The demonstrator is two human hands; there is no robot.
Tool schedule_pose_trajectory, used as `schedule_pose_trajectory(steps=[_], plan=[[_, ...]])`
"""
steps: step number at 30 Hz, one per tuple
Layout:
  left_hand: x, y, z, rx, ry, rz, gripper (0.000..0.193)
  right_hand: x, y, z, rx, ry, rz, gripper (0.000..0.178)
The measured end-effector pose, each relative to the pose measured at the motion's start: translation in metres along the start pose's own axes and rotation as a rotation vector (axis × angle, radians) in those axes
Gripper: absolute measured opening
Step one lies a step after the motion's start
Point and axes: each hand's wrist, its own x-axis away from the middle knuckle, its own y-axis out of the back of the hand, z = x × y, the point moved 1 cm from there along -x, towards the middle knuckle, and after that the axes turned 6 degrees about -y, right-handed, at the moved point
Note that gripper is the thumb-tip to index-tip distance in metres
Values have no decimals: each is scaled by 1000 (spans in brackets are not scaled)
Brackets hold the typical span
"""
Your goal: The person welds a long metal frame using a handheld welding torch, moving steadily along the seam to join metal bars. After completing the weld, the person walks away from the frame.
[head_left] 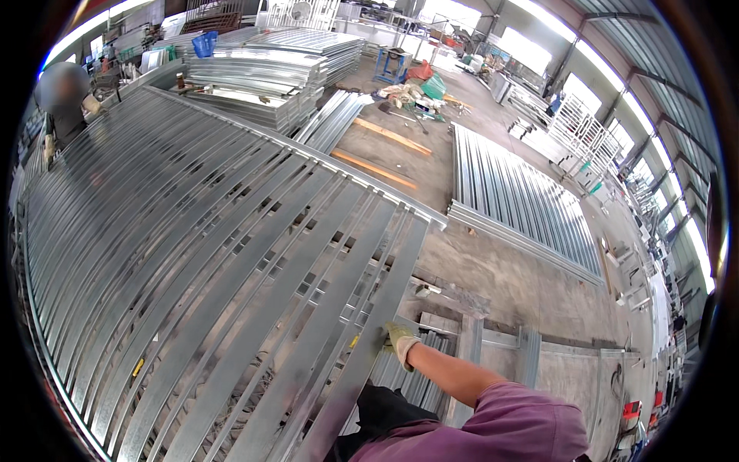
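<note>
A large slatted panel (262,231) of grey galvanized metal fills the left and middle of the view, its long slats running from the far frame rail toward me. My right hand (401,344) wears a yellowish work glove and is closed on the outer edge of the panel's rightmost slat (377,327). Part of its fingers is hidden by the slat. My right arm (454,375) reaches in from the lower right, with a purple sleeve. Nowhere in the picture does my left hand show.
Another person (65,108) stands at the panel's far left corner. Stacked metal panels (262,73) lie behind it, and a ribbed metal stack (523,200) sits on the floor to the right. Metal profiles (423,377) lie below my hand; wooden strips (392,137) lie beyond.
</note>
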Motion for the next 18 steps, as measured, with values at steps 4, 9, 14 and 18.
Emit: schedule_pose_trajectory(steps=[4,9,14,18], plan=[[6,-18,-3,0,6,-33,72,-29,48,-23,15,48,57,44],[23,-34,2,-6,53,-124,73,-29,104,-56,5,-34,44,48],[48,-72,2,30,108,-175,74,-69,175,-88,-26,-119,18,54],[74,-105,51,249,65,-245,75,-87,193,-101,-1,-165,11,49]])
